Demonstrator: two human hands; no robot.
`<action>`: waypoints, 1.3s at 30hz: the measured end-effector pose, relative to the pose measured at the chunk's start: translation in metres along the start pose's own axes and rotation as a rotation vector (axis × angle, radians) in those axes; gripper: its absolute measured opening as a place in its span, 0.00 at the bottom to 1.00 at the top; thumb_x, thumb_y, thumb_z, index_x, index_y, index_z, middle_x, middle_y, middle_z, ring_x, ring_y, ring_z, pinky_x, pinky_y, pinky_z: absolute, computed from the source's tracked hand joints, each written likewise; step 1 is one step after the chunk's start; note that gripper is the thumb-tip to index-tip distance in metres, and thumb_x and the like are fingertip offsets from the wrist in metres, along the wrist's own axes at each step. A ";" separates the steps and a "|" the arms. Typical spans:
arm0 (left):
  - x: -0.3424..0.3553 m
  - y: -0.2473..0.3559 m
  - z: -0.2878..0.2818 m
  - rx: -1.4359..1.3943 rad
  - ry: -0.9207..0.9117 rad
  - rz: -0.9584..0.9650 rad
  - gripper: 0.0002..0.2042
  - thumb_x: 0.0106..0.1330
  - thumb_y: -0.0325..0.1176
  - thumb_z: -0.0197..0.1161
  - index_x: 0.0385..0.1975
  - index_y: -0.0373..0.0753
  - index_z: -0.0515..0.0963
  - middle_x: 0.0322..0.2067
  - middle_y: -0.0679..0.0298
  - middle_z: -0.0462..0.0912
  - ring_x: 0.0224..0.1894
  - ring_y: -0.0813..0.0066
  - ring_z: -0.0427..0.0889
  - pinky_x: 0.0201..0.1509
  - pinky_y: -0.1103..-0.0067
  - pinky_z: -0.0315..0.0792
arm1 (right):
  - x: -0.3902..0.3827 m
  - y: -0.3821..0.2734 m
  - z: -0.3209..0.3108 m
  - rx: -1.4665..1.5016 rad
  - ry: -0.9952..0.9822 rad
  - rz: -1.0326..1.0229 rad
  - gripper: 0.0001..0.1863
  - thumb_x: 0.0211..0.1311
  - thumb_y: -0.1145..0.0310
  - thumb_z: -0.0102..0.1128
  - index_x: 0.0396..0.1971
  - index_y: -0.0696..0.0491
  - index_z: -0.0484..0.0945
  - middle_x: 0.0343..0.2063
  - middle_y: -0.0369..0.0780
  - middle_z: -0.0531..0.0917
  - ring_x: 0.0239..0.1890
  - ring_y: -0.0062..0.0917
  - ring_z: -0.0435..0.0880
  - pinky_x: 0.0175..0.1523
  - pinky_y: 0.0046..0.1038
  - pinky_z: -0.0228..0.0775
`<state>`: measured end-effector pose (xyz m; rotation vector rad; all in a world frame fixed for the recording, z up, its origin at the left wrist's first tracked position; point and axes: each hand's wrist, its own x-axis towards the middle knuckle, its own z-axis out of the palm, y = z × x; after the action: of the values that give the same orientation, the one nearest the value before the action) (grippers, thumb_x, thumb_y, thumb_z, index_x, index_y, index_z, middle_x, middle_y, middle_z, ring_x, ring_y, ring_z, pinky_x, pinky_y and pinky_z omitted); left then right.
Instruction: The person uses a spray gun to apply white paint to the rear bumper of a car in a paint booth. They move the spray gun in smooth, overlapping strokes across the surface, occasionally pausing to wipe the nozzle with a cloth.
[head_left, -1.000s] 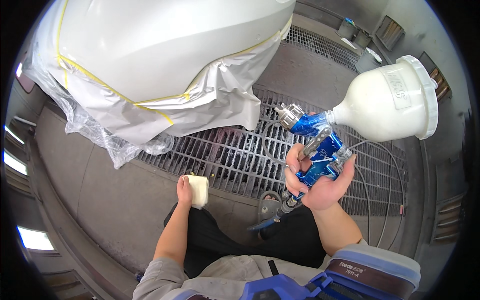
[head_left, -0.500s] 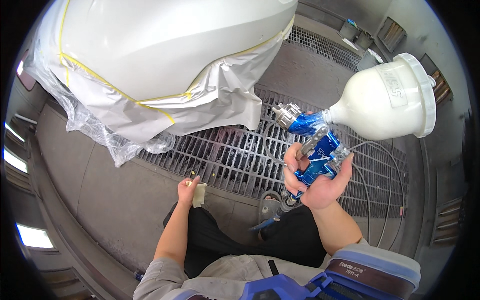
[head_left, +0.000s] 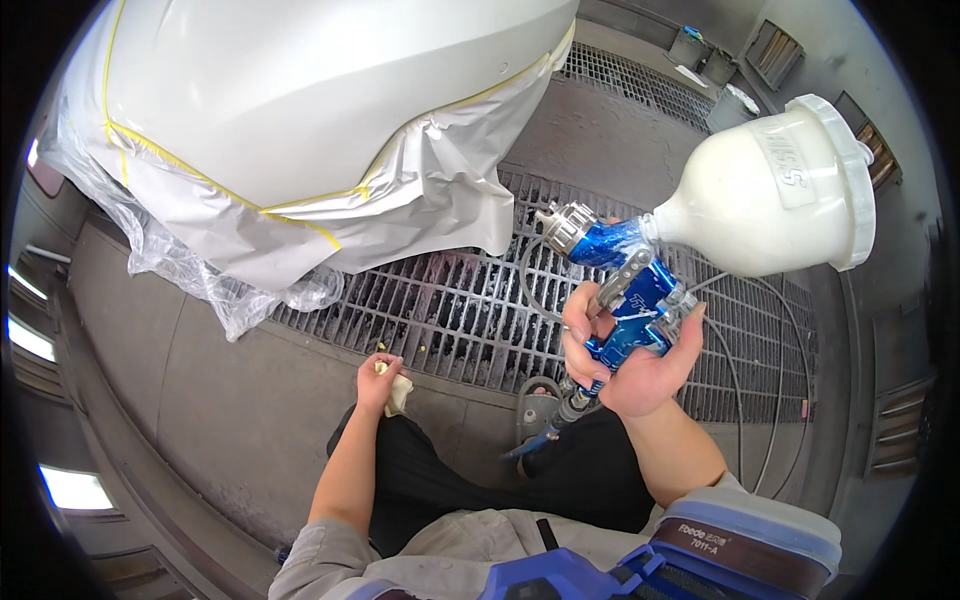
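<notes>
My right hand is wrapped round the handle of a blue spray gun, two fingers near its metal trigger. On the gun sits a white paint cup, tilted to the right, while the silver nozzle faces left. A hose hangs from the base of the handle. Over my left knee, my left hand pinches a crumpled pale yellow cloth. Ahead stands a light grey car body panel, edged with yellow masking tape and white masking sheet.
Clear plastic film trails on the floor at the panel's left. A metal floor grating runs below the panel and gun. Thin hoses loop over it at the right. Buckets stand along the far right wall.
The cloth in my left hand has become more bunched up. The panel has shifted slightly left and up in view. My right hand keeps its hold on the spray gun.
</notes>
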<state>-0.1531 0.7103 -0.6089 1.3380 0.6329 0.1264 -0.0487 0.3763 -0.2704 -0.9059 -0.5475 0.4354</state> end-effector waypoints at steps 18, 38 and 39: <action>-0.053 0.088 0.088 -0.014 -0.304 0.028 0.13 0.72 0.36 0.66 0.50 0.37 0.85 0.36 0.63 0.89 0.31 0.83 0.83 0.32 0.83 0.78 | 0.005 0.004 0.003 0.075 0.090 0.019 0.54 0.58 0.17 0.22 0.45 0.61 0.65 0.32 0.42 0.75 0.14 0.16 0.66 0.19 0.22 0.61; -0.134 0.196 0.186 -0.150 -0.733 0.195 0.11 0.64 0.23 0.72 0.45 0.35 0.84 0.41 0.68 0.85 0.42 0.85 0.81 0.45 0.83 0.76 | 0.011 0.003 0.008 0.142 -0.019 -0.034 0.56 0.61 0.18 0.28 0.77 0.47 0.43 0.34 0.43 0.73 0.15 0.17 0.66 0.22 0.20 0.62; -0.134 0.197 0.187 -0.143 -0.725 0.202 0.10 0.64 0.23 0.72 0.45 0.35 0.84 0.41 0.68 0.85 0.42 0.86 0.80 0.45 0.83 0.76 | 0.012 0.003 0.008 0.150 -0.021 -0.041 0.57 0.61 0.18 0.28 0.77 0.48 0.44 0.35 0.43 0.73 0.15 0.17 0.66 0.22 0.20 0.62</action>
<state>-0.1189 0.5399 -0.3610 1.1968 -0.1224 -0.1475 -0.0443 0.3894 -0.2659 -0.7463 -0.5448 0.4430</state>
